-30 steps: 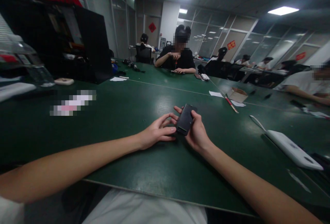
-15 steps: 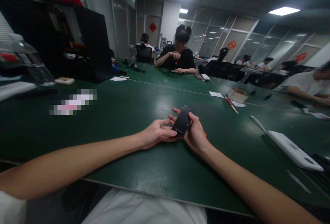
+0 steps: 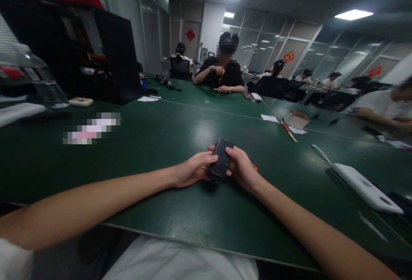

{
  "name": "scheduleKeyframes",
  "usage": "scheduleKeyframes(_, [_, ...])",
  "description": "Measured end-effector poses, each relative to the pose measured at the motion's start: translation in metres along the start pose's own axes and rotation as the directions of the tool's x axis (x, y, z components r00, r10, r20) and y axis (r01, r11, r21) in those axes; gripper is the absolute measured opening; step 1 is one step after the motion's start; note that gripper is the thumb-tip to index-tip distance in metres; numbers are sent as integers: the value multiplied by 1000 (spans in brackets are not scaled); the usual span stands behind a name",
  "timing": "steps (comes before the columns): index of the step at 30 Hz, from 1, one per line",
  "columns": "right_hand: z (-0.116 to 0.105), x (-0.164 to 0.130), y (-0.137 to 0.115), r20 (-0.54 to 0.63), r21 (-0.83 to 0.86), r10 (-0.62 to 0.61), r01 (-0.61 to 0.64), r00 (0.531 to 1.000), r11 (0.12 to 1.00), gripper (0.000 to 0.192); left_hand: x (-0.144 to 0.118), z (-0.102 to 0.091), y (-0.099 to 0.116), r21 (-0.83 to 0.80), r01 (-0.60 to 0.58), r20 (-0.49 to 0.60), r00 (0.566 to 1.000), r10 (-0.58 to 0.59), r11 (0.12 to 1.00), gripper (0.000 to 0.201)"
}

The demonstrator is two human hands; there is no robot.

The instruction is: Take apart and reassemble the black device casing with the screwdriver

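A small black rectangular box-like device [image 3: 220,162] is held between both hands, tilted, just above the green table [image 3: 193,211]. My left hand [image 3: 195,169] grips its left side, thumb on the upper face and fingers beneath. On the right side my right hand [image 3: 242,166] is closed round it, thumb pressed on the top face. What kind of device it is cannot be made out. A bit of orange object [image 3: 255,168] shows behind my right wrist, mostly hidden.
A white power-bank-like device [image 3: 367,187] with a strap lies at right. Farther back are a small cardboard box [image 3: 297,119] and a red stick [image 3: 289,132]. At left stand a plastic bottle [image 3: 41,78] and a large black case [image 3: 116,56]. A person [image 3: 222,71] sits opposite.
The black device has moved slightly left and toward me, and its angle has changed. My left thumb has gone from its lower edge onto its upper face.
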State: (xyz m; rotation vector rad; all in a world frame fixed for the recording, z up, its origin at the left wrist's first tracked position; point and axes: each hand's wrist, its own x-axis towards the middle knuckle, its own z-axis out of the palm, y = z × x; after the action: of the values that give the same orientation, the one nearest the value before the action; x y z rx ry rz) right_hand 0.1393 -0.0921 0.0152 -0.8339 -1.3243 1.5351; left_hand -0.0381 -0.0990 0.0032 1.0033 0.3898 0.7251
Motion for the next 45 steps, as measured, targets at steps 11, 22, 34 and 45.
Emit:
scheduleKeyframes(11, [2, -5, 7, 141, -30, -11, 15, 990, 999, 41, -2, 1, -6, 83, -20, -22, 1000, 22, 996, 47])
scheduleKeyframes(22, [1, -7, 6, 159, -141, -74, 96, 985, 985, 39, -2, 4, -4, 148, 5, -70, 998, 6, 989, 45])
scheduleKeyframes(34, [9, -7, 3, 50, -124, -76, 82, 996, 989, 37, -4, 8, 3, 420, -119, -33, 989, 146, 900, 31])
scheduleKeyframes(45, [11, -8, 2, 17, -77, -38, 39, 999, 996, 35, -2, 13, 4, 428, -101, -67, 987, 143, 898, 36])
